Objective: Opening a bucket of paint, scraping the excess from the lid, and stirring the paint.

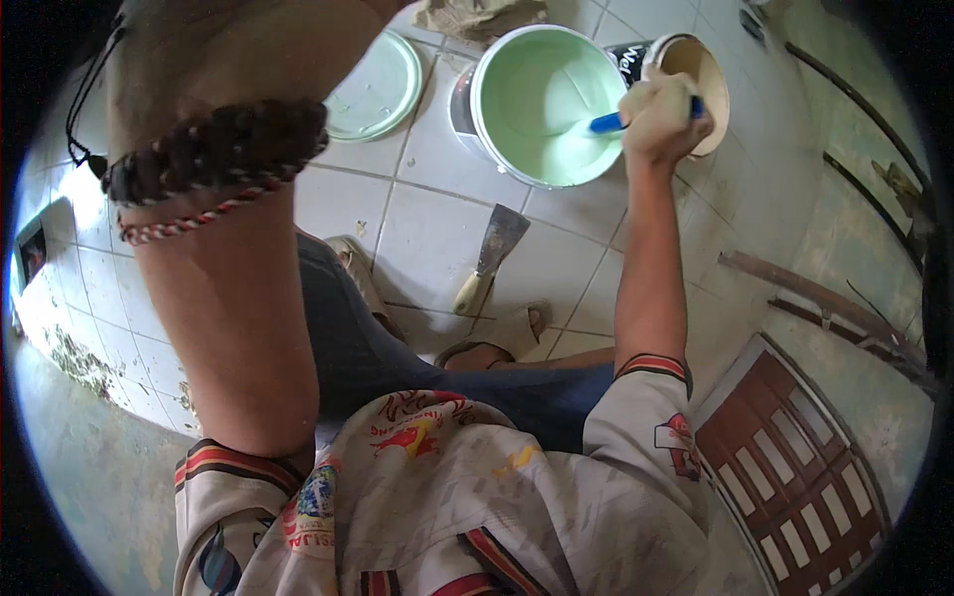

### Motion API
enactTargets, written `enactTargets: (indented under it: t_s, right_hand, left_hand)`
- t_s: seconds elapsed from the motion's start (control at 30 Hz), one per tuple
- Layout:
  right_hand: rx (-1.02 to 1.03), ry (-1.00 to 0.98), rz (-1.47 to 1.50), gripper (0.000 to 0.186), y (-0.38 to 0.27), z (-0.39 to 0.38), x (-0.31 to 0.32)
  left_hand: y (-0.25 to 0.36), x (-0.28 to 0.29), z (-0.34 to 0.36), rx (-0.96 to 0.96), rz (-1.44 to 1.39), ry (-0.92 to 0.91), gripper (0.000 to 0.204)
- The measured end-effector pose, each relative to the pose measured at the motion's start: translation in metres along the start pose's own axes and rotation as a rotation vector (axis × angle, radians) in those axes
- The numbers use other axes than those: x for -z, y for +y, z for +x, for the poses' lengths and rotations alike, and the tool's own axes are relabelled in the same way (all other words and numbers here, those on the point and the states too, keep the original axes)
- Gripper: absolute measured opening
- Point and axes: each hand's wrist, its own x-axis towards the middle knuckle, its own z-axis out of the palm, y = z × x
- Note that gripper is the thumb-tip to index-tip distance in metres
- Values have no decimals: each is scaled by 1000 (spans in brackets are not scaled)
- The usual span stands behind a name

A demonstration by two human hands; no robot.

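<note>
My right hand (664, 119) is closed around a blue-handled paintbrush (608, 122) at the right rim of a white bucket (475, 109). The brush's lower end reaches into pale green paint (537, 99), and paint covers it. Right beside the bucket, partly behind my hand, stands a second tub (712, 79) with a beige inside. My left arm is raised close to the view, with braided bracelets (219, 149) at the wrist. Only part of my left hand (248, 50) shows at the upper edge; its fingers are out of the picture.
A scraper (494, 248) lies on the white tiled floor (348, 209) before the bucket. The bucket's pale green lid (383, 94) is at its left, a crumpled brown piece (477, 15) behind. Rightward are wooden strips (825, 303) and a brown slatted panel (785, 467).
</note>
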Motion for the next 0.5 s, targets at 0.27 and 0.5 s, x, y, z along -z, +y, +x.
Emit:
enactTargets:
  t_s: [0.27, 0.5]
  right_hand:
    - [7, 386, 178, 13, 46, 18, -68]
    - [-217, -169, 251, 20, 29, 32, 17]
  left_hand:
    - [8, 9, -8, -24, 48, 29, 23]
    - [10, 3, -5, -53, 9, -43, 22]
